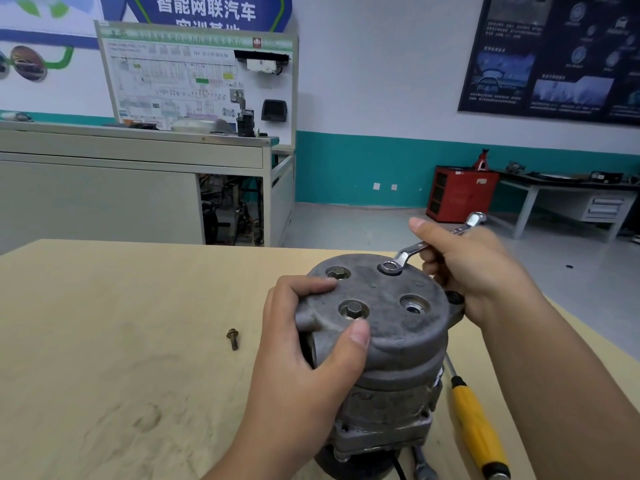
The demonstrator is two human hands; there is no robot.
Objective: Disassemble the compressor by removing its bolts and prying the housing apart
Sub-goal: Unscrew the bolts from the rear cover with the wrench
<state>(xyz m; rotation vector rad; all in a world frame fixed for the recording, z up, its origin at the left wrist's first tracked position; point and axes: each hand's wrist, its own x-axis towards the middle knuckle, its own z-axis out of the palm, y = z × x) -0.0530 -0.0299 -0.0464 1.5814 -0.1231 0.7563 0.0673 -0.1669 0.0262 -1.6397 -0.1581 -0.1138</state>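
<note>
Wrench [412,252], gripped by the right hand [485,275], rings a bolt [391,267] on the compressor [398,341]; left hand [304,341] clasps its rim. Tilted pull risks slipping.

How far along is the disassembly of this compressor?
Done: one bolt lies on the table, and one hole in the compressor cover is empty. In hand: the right hand holds the wrench with its ring on the cover's far side while the left hand grips the cover. Left: two bolts are seated; the housing is closed.

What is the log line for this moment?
left hand: grips compressor | right hand: holds combination wrench, ring on cover | loose bolt: on table
</note>
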